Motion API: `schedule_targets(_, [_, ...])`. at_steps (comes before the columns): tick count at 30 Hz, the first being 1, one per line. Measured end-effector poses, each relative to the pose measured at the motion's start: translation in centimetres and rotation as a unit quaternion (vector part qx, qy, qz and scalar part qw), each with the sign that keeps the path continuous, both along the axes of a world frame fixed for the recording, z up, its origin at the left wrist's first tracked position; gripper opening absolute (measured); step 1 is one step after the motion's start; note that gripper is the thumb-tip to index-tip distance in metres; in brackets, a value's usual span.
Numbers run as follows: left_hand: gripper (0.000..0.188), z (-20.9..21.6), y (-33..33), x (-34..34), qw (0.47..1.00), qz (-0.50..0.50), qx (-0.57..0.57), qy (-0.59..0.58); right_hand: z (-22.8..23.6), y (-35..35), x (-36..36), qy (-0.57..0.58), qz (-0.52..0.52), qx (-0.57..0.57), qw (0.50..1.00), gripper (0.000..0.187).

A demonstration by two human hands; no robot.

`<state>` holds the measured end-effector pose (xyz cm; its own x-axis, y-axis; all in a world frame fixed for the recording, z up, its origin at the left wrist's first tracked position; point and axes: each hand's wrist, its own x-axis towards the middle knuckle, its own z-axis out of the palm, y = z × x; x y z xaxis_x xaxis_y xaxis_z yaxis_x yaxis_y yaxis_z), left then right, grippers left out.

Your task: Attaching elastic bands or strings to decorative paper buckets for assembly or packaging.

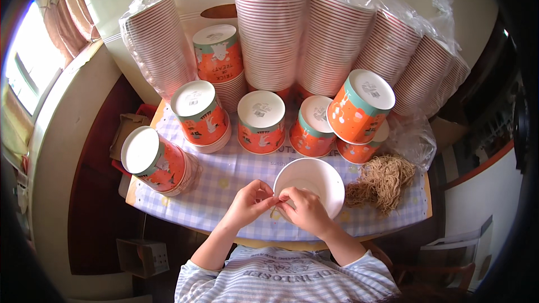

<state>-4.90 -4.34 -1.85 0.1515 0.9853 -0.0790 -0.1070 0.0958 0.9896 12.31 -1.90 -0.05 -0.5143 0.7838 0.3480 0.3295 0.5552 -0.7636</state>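
Close to the table's front edge, a paper bucket [321, 175] stands with its open top toward me, its white inside showing. My left hand [250, 204] is at the bucket's near left rim, thumb and forefinger pinched together. Beside it, my right hand [305, 210] reaches over the near rim, its fingertips pinched and meeting those of the left. A thin, pale yellowish strand seems to hang below the fingertips; what they grip is too small to make out. Right of the bucket lies a tangled heap of brown twine [386, 182].
Upside-down orange and green paper buckets [261, 120] stand in a row behind, with a leaning stack [160, 160] at the left. Tall plastic-wrapped stacks of buckets [272, 39] line the wall. A checked cloth [236, 171] covers the table. Crumpled clear plastic [412, 137] lies at the right.
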Motion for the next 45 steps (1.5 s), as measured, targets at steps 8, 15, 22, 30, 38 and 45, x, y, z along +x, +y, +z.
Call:
schedule_targets(8, [0.014,-1.1,-0.6,-0.3,0.996,0.039,0.054,0.055,-0.2,0.2,0.2,-0.021,-0.012,0.079,0.997,0.021])
schedule_targets(15, [0.013,-0.2,-2.4,0.7,0.898,0.146,0.242,0.336,0.2,0.2,0.1,0.011,-0.027,-0.026,0.999,0.020])
schedule_targets(22, [0.017,-0.5,-2.4,2.1,0.864,0.192,0.274,0.377,0.0,0.2,0.3,0.014,-0.017,-0.065,0.998,0.020])
schedule_targets(30, [0.019,-0.5,-2.3,1.9,0.826,0.190,0.307,0.434,-0.2,0.2,0.2,0.022,-0.010,-0.082,0.996,0.019])
schedule_targets(38, [0.021,-0.1,-2.4,1.4,0.786,0.209,0.341,0.471,-0.4,0.3,0.1,0.042,0.002,-0.067,0.997,0.019])
schedule_targets(45, [0.022,-0.7,-2.2,1.6,0.857,0.180,0.338,0.345,-0.4,0.3,0.1,0.027,0.013,-0.060,0.998,0.020])
